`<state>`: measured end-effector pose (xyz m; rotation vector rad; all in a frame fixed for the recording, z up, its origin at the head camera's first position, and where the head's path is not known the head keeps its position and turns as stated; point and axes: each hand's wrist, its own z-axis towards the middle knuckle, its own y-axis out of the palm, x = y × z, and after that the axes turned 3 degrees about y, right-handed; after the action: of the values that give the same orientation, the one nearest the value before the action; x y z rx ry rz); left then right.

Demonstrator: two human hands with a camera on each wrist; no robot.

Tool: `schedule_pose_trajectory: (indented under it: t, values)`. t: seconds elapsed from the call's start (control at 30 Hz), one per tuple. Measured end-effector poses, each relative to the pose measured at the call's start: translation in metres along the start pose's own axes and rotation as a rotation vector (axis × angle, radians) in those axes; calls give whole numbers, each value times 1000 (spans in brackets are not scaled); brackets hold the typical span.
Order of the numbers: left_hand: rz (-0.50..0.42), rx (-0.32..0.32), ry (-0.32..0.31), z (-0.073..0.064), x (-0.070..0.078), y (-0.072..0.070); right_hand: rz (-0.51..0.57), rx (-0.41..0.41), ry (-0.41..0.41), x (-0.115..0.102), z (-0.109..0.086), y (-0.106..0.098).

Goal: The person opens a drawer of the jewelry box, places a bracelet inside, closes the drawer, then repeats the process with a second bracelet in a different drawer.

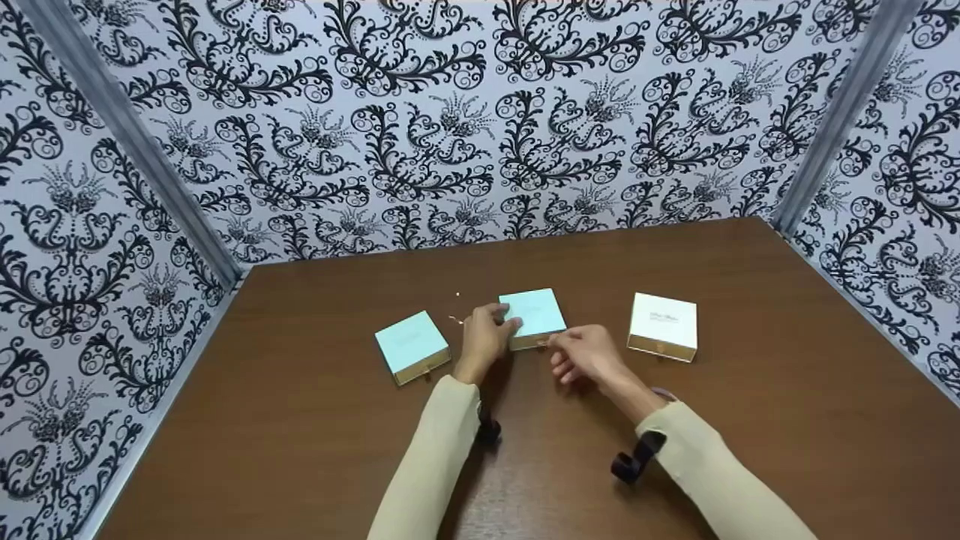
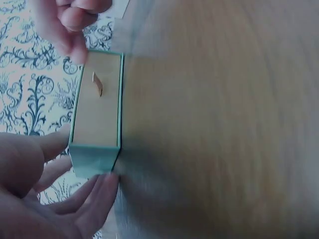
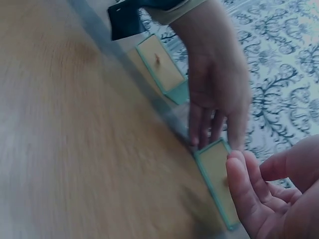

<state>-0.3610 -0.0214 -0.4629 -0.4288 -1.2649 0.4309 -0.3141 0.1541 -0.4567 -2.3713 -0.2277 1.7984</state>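
A mint-coloured drawer box [image 1: 531,311] with a gold front lies on the brown table. My left hand [image 1: 486,334] grips its left end, thumb at the near side and fingers farther back. A small pull tab [image 2: 97,84] sticks out of the box's gold front, uncovered in the left wrist view. At the front right corner is my right hand [image 1: 589,352], its fingertips close to the gold front and its fingers loosely bent with nothing visible between them. The right wrist view shows its fingers [image 3: 241,184] partly covering that front.
Another mint box [image 1: 412,345] lies on the left and a white box [image 1: 663,324] with dark lettering on the right. A tiny shiny piece [image 1: 455,320] lies beyond the left hand. Patterned walls [image 1: 465,135] enclose the table [image 1: 300,450] at the back and sides.
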Motion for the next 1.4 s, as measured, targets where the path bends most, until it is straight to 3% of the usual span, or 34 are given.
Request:
schedule_pose_trajectory:
  t: [0.17, 0.33, 0.43, 0.6, 0.77, 0.97, 1.13, 1.2, 1.4]
  values:
    - [65, 80, 47, -5, 10, 7, -82, 118, -54, -2, -12, -26]
    - [93, 156, 115, -10, 29, 15, -194, 287, -180, -10, -22, -61]
    - [57, 137, 115, -13, 39, 24, -240, 394, -231, -15, -24, -84]
    - [-26, 61, 68, -20, 51, 40, -287, 501, -216, -9, -17, -121]
    - [-76, -33, 32, -30, 64, 58, -254, 512, -163, 4, -8, -151]
    - [-118, -112, -44, -36, 79, 82, -238, 460, -123, 15, -3, -168]
    - [-171, -123, -95, -39, 88, 103, -282, 372, -171, 24, 2, -174]
    - [-206, -121, -142, -40, 91, 112, -297, 337, -192, 27, 4, -176]
    - [-285, -106, -242, -44, 95, 134, -312, 261, -155, 37, 6, -183]
